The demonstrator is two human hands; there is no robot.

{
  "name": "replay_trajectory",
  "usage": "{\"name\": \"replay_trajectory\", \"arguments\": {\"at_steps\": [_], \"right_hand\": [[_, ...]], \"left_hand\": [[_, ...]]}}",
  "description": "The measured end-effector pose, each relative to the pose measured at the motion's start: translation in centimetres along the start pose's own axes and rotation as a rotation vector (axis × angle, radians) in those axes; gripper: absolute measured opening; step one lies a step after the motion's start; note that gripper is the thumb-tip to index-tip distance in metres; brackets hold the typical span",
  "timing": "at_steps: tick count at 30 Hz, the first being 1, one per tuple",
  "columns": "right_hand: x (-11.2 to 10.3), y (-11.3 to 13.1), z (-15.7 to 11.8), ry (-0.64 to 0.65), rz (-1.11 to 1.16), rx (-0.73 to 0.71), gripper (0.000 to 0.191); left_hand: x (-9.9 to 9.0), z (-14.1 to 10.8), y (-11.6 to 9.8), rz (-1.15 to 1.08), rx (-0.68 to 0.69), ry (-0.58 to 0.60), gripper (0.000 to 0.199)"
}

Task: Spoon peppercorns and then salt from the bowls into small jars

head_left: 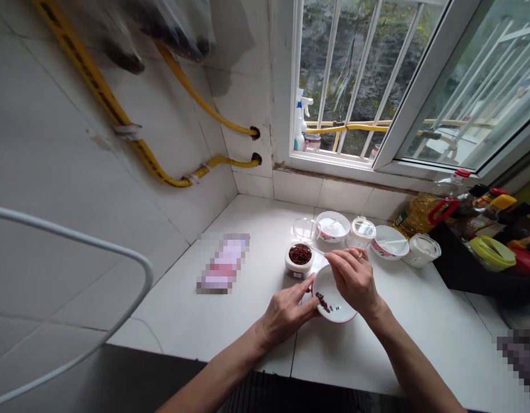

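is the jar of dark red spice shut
No: the jar stands open, its clear lid tipped back and the dark red spice showing.

No lettering can be read, neither on the jar label (298, 275) nor in the yellow pipe markings (85, 66).

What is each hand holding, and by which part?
Left hand: the bowl, by its left rim. Right hand: apparently a spoon, by the handle.

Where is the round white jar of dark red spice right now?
In the head view, the jar stands slightly right of centre on the white tiled counter, just beyond the left hand and beside the round white bowl.
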State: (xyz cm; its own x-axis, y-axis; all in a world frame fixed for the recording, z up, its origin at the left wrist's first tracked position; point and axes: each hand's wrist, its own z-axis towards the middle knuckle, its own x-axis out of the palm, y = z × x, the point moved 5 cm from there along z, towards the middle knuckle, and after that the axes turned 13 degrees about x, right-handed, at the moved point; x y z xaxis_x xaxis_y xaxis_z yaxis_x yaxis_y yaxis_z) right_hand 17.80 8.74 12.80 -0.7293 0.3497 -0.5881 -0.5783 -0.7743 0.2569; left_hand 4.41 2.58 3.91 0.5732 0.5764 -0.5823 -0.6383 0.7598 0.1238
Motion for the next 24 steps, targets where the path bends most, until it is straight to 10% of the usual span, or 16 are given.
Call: {"name": "replay_trajectory", "arguments": {"at_steps": [5, 11, 24], "right_hand": [[-3.4, -1.5, -0.7, -0.018, 0.164, 0.300, 0.013], [-4.9, -2.8, -5.4, 0.297, 0.159, 0.561, 0.009], [-2.5, -3.4, -9.2, 0.327, 0.122, 0.850, 0.013]], "left_hand": [[-0.3, 0.3, 0.1, -0.010, -0.007, -0.005, 0.016], [-0.5, 0.3, 0.0, 0.001, 0.003, 0.015, 0.011], [0.0, -0.5, -0.3, 0.000, 0.040, 0.031, 0.009]]}}
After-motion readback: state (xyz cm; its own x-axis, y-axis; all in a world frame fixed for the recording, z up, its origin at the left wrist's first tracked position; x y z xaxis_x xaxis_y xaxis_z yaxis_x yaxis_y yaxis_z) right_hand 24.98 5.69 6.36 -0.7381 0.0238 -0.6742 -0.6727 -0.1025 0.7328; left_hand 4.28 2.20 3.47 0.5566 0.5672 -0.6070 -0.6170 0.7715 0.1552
